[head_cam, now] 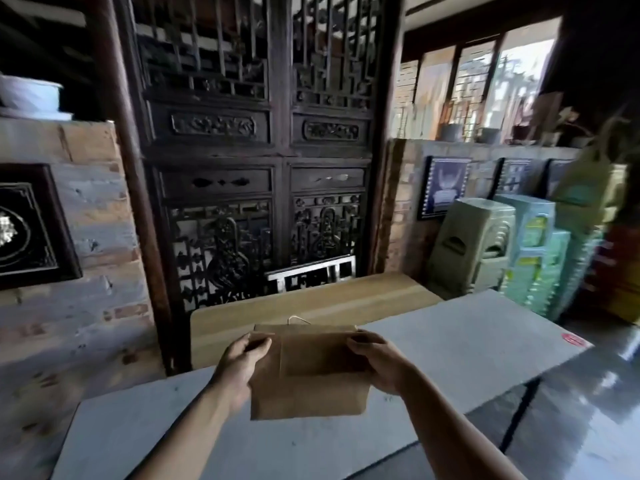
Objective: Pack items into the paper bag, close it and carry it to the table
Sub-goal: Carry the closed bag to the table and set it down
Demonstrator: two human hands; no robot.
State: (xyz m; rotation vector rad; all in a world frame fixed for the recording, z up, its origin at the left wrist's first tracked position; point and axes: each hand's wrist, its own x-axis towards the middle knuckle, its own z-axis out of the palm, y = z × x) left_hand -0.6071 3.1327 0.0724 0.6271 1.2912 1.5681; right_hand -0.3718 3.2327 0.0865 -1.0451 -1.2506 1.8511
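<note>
Two bare forearms reach in from the lower edge toward a brown paper bag (308, 382), which is held up between both hands above the pale grey desk (467, 355). The left hand (239, 362) grips the bag's upper left edge, thumb on the near face and fingers curled behind; the right hand (377, 362) pinches the upper right edge in the same manner, so both hands are closed on the bag. The bag's top is folded over toward the viewer, forming a flap across its upper half, and a thin loop of handle (298, 319) sticks up just behind the fold. Whether the bag's bottom touches the desk cannot be told. A small red round sticker (573, 340) lies on the desk near its far right corner. Just beyond the bag a light wooden board (311, 303) lies against the desk's far edge. Behind it stands a tall dark carved wooden screen (263, 150) with lattice panels, and a white metal frame (311, 273) leans at its foot. To the left is a brick wall with a dark framed picture (31, 226). To the right, stacked plastic stools (485, 244) in green and pale blue stand beside a low wall hung with framed prints (443, 187), under bright windows.
</note>
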